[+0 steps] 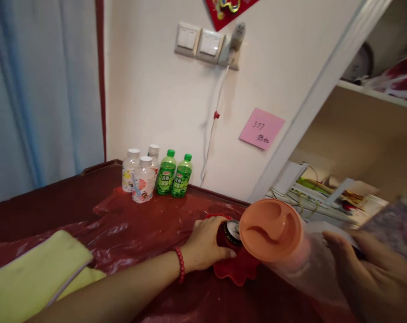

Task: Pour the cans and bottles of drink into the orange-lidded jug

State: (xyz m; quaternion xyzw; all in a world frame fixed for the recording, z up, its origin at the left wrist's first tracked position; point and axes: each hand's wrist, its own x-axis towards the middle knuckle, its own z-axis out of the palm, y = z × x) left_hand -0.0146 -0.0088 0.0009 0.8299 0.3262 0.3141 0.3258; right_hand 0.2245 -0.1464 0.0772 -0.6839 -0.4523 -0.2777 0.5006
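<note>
My left hand (pixel 205 244), with a red bead bracelet at the wrist, is closed around a dark red drink can (pixel 229 233) with a silver top. Under the can lies a red dish with a scalloped edge (pixel 237 270) on the table. On the right, my right hand (pixel 368 269) grips a clear plastic pitcher (pixel 312 260) by its handle side, blurred by motion. The pitcher's orange lid (pixel 270 231) faces me, tilted, just right of the can and partly over the dish. I cannot make out any contents in the pitcher.
Two green-capped bottles (pixel 174 176) and several clear white-capped bottles (pixel 143 181) stand at the table's back. A folded yellow cloth (pixel 38 271) lies front left. Red plastic sheeting (pixel 122 224) covers part of the table. A white cable (pixel 214 121) hangs down the wall.
</note>
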